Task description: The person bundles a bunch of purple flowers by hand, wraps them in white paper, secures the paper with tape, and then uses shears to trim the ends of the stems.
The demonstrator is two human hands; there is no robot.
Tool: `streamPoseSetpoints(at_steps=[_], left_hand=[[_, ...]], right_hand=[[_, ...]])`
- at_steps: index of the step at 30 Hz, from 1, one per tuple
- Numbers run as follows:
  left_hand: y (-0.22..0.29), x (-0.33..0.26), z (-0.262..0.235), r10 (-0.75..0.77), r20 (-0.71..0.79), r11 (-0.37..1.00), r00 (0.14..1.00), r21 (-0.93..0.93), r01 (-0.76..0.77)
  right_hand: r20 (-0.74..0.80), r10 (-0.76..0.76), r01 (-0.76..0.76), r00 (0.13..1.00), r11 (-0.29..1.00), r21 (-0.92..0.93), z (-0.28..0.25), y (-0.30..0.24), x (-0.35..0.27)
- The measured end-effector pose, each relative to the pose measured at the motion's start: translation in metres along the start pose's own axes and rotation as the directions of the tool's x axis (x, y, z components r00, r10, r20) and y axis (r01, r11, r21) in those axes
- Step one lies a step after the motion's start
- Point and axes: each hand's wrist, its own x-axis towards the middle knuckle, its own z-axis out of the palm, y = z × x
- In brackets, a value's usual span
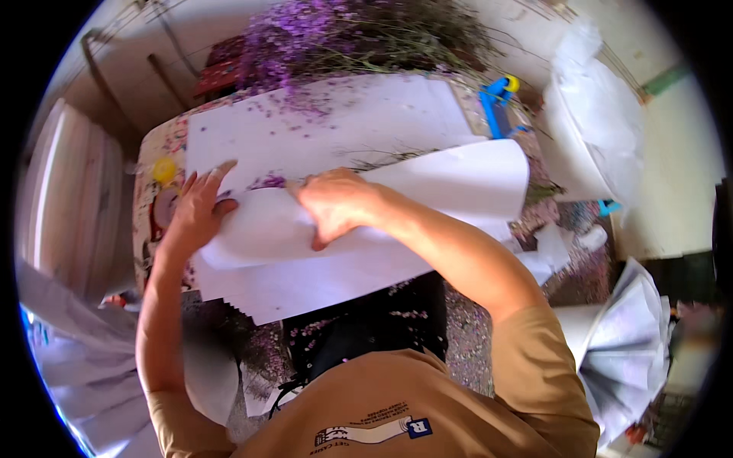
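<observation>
A large white paper sheet (450, 179) is folded over from the near side, forming a loose roll across the table. Small purple flowers (269, 181) and thin dry stems (378, 160) show along its far edge; the rest of the bunch is hidden under the paper. My right hand (336, 204) grips the folded paper near its middle, fingers curled over the far edge and thumb on the near side. At the roll's left end, my left hand (200, 208) rests with fingers spread and thumb against the paper. Beneath lies a stack of white sheets (305, 286), sprinkled with petals.
A heap of purple dried flowers (298, 38) lies beyond the table. A blue tape dispenser (496, 111) stands at the far right, and a yellow roll (163, 169) at the left. Paper-wrapped bundles (630, 351) stand low on the right, near a white plastic bag (595, 99).
</observation>
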Motion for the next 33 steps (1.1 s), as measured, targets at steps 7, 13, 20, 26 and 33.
streamPoseSetpoints(at_steps=[7,13,20,26,33], left_hand=[[0.081,-0.006,0.013,0.080,0.229,0.945,0.970,0.292,-0.147],[0.039,0.042,0.013,0.157,0.412,0.976,0.898,0.073,-0.204],[0.003,0.103,0.006,0.063,0.783,0.970,0.619,-0.194,0.147],[0.054,-0.013,0.025,0.167,0.194,0.971,0.967,0.138,-0.195],[0.057,-0.014,0.021,0.129,0.357,0.991,0.925,-0.018,-0.132]], right_hand=[[0.047,0.008,-0.021,0.999,0.962,0.274,-0.003,0.047,0.025],[-0.033,0.083,-0.087,0.996,0.981,-0.171,-0.011,0.074,-0.030],[0.264,0.216,-0.231,0.940,0.973,0.024,-0.025,0.110,-0.033],[-0.213,0.034,-0.071,0.977,0.983,-0.171,0.054,0.062,-0.094],[-0.163,-0.006,-0.009,0.987,0.996,-0.089,0.052,0.058,-0.099]])
